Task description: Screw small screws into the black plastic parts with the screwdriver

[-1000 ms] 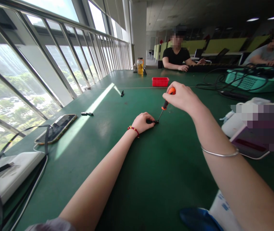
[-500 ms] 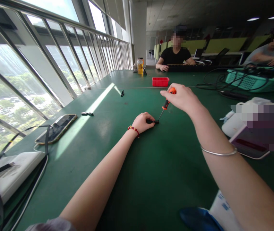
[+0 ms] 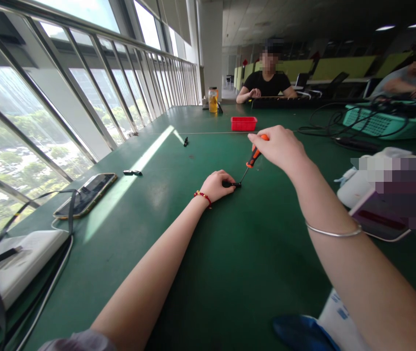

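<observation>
The small black part lies flat on the green table, its long axis running left to right, and I have my left hand pinching its left end to pin it down. My right hand is up and to the right, wrapped around the orange handle of the screwdriver, whose shaft slants down-left so the tip meets the part's right end, just beside my left fingertips.
</observation>
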The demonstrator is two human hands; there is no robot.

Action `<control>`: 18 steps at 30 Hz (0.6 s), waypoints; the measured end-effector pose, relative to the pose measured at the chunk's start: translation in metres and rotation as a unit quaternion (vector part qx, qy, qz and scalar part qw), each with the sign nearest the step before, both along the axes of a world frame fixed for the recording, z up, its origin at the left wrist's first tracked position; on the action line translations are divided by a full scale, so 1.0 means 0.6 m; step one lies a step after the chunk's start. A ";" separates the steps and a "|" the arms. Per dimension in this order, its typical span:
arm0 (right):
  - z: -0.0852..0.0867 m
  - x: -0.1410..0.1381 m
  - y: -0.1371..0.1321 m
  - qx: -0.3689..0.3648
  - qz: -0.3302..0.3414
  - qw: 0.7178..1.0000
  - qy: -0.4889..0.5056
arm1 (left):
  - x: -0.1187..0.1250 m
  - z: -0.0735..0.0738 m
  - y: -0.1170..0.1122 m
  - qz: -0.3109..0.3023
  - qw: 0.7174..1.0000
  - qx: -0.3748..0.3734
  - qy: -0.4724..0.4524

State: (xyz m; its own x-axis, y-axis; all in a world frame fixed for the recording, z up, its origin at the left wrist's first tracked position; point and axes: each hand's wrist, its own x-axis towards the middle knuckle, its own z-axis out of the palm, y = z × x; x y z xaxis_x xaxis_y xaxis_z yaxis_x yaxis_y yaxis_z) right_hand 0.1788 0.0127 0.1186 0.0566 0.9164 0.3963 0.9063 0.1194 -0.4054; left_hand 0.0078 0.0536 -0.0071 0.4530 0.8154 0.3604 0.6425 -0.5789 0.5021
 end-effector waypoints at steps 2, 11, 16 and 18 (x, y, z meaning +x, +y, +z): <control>0.000 0.000 0.001 0.006 0.008 1.000 0.005 | 0.000 0.000 0.000 0.000 1.000 0.000 0.001; -0.002 0.001 0.003 -0.003 0.012 1.000 0.012 | 0.000 -0.001 0.001 -0.005 1.000 0.003 0.002; -0.006 -0.001 0.006 0.011 0.028 0.999 0.022 | 0.000 -0.001 0.001 -0.003 1.000 0.003 0.002; -0.005 -0.002 0.005 0.009 0.022 1.000 0.017 | 0.000 -0.001 0.001 -0.003 1.000 0.002 0.001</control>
